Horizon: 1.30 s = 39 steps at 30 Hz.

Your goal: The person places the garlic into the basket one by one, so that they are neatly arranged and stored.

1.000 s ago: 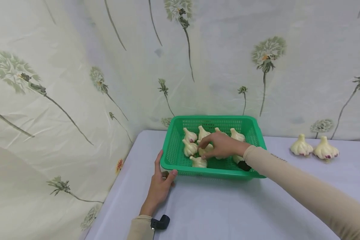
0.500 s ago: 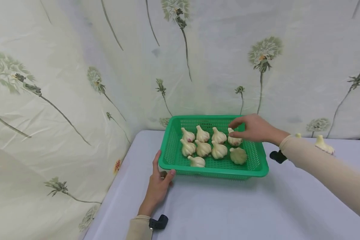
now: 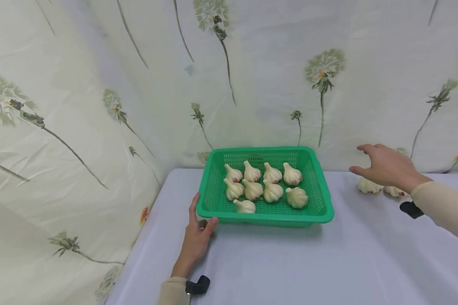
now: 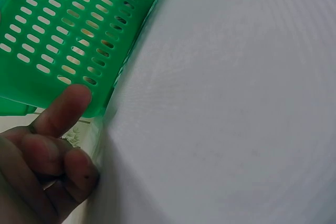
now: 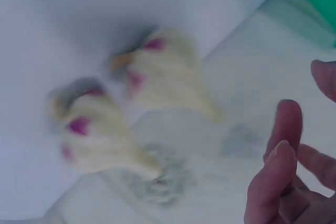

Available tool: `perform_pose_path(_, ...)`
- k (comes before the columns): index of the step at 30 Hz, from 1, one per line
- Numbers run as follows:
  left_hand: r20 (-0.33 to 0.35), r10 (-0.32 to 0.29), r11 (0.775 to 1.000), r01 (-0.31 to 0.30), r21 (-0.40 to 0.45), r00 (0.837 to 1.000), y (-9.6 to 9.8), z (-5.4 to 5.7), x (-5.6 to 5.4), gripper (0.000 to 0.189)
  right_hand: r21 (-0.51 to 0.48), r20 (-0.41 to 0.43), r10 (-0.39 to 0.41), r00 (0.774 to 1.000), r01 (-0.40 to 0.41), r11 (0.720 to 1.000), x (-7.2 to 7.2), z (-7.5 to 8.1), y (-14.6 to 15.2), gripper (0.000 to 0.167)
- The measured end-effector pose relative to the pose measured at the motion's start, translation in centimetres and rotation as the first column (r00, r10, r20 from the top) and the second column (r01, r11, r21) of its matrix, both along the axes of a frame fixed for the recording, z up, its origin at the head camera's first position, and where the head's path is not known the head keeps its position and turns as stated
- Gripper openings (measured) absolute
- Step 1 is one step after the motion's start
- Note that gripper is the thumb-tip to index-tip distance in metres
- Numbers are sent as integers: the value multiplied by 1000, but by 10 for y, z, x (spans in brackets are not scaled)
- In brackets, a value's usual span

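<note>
My left hand (image 3: 196,237) holds the near left corner of a green plastic basket (image 3: 267,217), index finger along its left side and thumb at its front. In the left wrist view curled fingertips (image 4: 79,171) show just below the slotted basket wall (image 4: 58,40). Several garlic bulbs (image 3: 272,191) lie in rows inside the basket. Out to the right, my right hand (image 3: 391,167) is in the air with fingers spread, holding nothing. Close by it, two more garlic bulbs stand on the table, a left one (image 3: 369,185) and a right one (image 3: 395,191), partly hidden by the hand.
A white cloth (image 3: 267,262) covers the table. Behind and to the left hangs a pale curtain (image 3: 259,84) with a dandelion print, close to the table's back edge. Each wrist wears a black camera, the left one (image 3: 198,286) nearer the front.
My right hand has moved right, out of the basket, over to the two garlic bulbs on the table. A garlic bulb it was at stays in the back row. The left hand keeps its place.
</note>
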<state>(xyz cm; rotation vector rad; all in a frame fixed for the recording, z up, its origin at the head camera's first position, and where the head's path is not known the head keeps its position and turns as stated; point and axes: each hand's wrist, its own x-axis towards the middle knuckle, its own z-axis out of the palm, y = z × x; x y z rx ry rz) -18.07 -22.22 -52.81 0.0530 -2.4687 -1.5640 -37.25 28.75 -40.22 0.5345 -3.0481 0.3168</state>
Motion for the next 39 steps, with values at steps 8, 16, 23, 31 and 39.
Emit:
perform_pose_path(8, -4, 11, 1000, -11, -11, 1000, -6, -1, 3, 86, 39, 130, -67, 989, 62, 997, 2, -39, 45, 105)
perform_pose_path(16, 6, 5, 1000, -5, 12, 1000, -4, -3, 4, 87, 3, 143, -58, 988, 59, 998, 12, -82, 48, 86)
perform_pose_path(23, -2, 0, 1000, 0, 7, 1000, -1, -4, 3, 87, -39, 84, -70, 994, 73, 997, 23, -96, 37, 73)
perform_pose_path(31, -15, -12, 1000, 12, 5, 1000, -1, -3, -1, 87, -63, 70, -101, 992, 105, 992, 25, -99, 28, 93)
perform_pose_path(39, -10, -13, 1000, 13, 14, 1000, -1, -2, -1, 86, -82, 62, -133, 989, 138, 987, 27, -104, 26, 87)
